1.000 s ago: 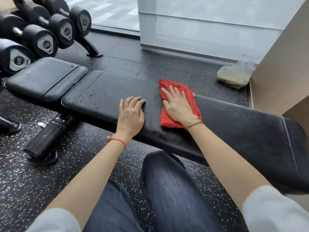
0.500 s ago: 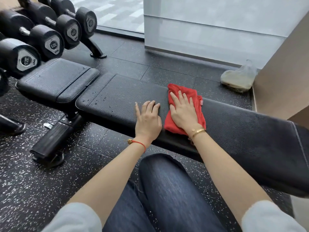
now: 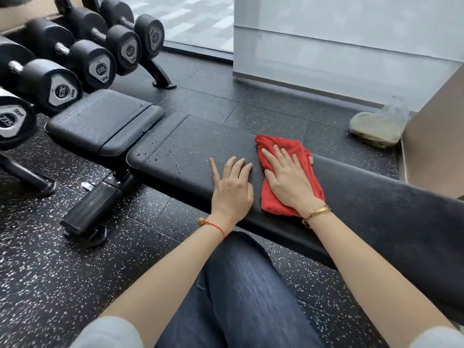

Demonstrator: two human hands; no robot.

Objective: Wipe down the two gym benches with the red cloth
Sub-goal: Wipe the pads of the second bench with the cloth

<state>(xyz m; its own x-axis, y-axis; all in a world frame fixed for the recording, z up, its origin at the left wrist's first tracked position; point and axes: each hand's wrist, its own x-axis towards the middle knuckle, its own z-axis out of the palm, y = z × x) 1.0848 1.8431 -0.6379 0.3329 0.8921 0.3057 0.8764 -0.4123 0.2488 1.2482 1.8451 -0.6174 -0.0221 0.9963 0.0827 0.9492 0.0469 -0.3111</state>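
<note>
A black gym bench [image 3: 180, 156] runs across the view, with a long back pad and a shorter seat pad [image 3: 100, 121] to its left. Water drops dot the left end of the long pad. The red cloth [image 3: 278, 146] lies crumpled on the middle of the long pad. My right hand [image 3: 288, 179] presses flat on it, fingers spread. Just left of the cloth, my left hand [image 3: 232, 189] rests palm down on the bare pad and holds nothing. Only one bench is in view.
A rack of black dumbbells [image 3: 62, 89] stands at the left, close behind the seat pad. The bench's foot [image 3: 88, 209] sticks out on the speckled rubber floor. A plastic bag [image 3: 379, 126] lies by the beige wall at the right. My knee [image 3: 246, 285] is in front of the bench.
My right hand has slid the red cloth slightly left along the pad, closing the gap to my left hand. My head has turned left, bringing more of the dumbbells into view.
</note>
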